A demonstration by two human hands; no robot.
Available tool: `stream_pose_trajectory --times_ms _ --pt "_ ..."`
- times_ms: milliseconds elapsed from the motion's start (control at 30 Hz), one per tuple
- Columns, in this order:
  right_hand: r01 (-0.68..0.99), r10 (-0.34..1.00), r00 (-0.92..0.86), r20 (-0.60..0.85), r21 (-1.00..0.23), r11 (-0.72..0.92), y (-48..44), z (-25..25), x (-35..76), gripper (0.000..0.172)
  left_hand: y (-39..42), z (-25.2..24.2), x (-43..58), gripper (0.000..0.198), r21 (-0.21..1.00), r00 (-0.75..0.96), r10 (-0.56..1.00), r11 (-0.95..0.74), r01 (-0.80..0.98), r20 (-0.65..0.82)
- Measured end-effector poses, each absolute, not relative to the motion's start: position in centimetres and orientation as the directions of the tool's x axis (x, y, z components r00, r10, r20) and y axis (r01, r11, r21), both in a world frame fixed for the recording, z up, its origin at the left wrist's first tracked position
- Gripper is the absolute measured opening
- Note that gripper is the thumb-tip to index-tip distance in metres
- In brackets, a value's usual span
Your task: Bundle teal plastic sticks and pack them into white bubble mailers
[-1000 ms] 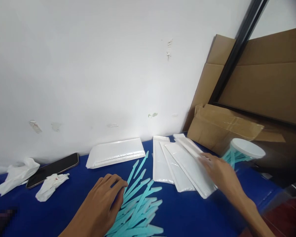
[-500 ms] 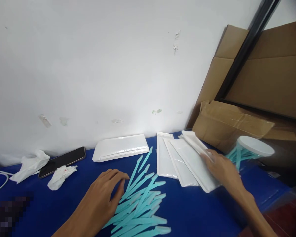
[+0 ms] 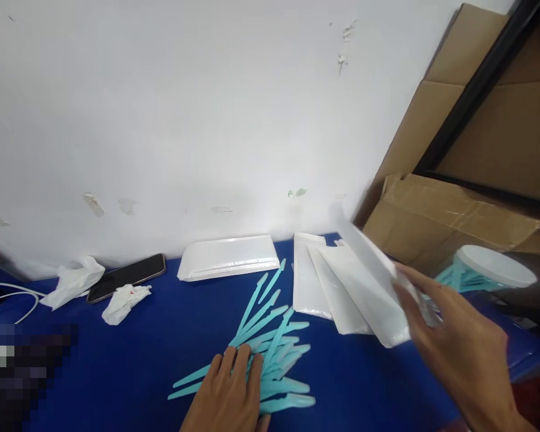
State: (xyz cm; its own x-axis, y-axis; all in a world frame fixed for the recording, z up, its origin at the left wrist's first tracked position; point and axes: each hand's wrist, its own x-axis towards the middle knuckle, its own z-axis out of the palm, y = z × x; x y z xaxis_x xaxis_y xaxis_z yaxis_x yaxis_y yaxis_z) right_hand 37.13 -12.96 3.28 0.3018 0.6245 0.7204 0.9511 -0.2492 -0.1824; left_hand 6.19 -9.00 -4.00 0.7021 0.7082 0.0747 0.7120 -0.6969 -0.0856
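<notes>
A loose pile of turquoise eyebrow razors [image 3: 281, 387] lies on the blue tabletop. My left hand [image 3: 229, 390] rests on the pile from the near side, its fingers apart over the handles. My right hand [image 3: 459, 342] pinches a white bubble mailer [image 3: 371, 261] between thumb and fingers. That mailer is lifted and tilted, slightly blurred. Beneath and beside it, several more white mailers [image 3: 312, 285] lie fanned out to the right of the razors. Another white mailer [image 3: 229, 258] lies flat behind the pile, close to the wall.
At the left, a dark phone [image 3: 128, 277] lies between crumpled tissues [image 3: 125, 303], with a white cable [image 3: 15, 288] beyond. On the right stands a white-lidded container [image 3: 497, 265] with turquoise sticks showing below the lid. Cardboard boxes [image 3: 454, 207] lean behind it; a white wall backs the table.
My right hand has raised a mailer off the fanned stack and moved right. My left hand has come down and right onto the razors. The view has shifted slightly.
</notes>
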Motion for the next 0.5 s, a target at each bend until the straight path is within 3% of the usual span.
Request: stream_pose_trajectory --times_ms 167,333,433,500 --pt "0.981 0.745 0.109 0.658 -0.194 0.028 -11.6 1.3 35.2 0.034 -7.7 -2.3 8.0 0.039 -0.145 0.767 0.636 -0.769 0.623 -0.077" --pt "0.963 0.877 0.069 0.475 -0.263 0.067 -9.8 -1.3 34.8 0.034 -6.7 -2.9 8.3 0.036 -0.238 0.765 0.635 -0.763 0.601 -0.104" --pt "0.947 0.906 0.046 0.421 -0.306 0.094 -9.7 -1.6 34.3 0.034 -6.0 -3.5 7.3 0.038 -0.223 0.767 0.634 -0.765 0.604 -0.096" --pt "0.912 0.913 0.073 0.401 -0.397 0.101 -10.1 -1.1 33.5 0.034 -5.7 -3.2 6.4 0.043 -0.188 0.766 0.636 -0.766 0.614 -0.088"
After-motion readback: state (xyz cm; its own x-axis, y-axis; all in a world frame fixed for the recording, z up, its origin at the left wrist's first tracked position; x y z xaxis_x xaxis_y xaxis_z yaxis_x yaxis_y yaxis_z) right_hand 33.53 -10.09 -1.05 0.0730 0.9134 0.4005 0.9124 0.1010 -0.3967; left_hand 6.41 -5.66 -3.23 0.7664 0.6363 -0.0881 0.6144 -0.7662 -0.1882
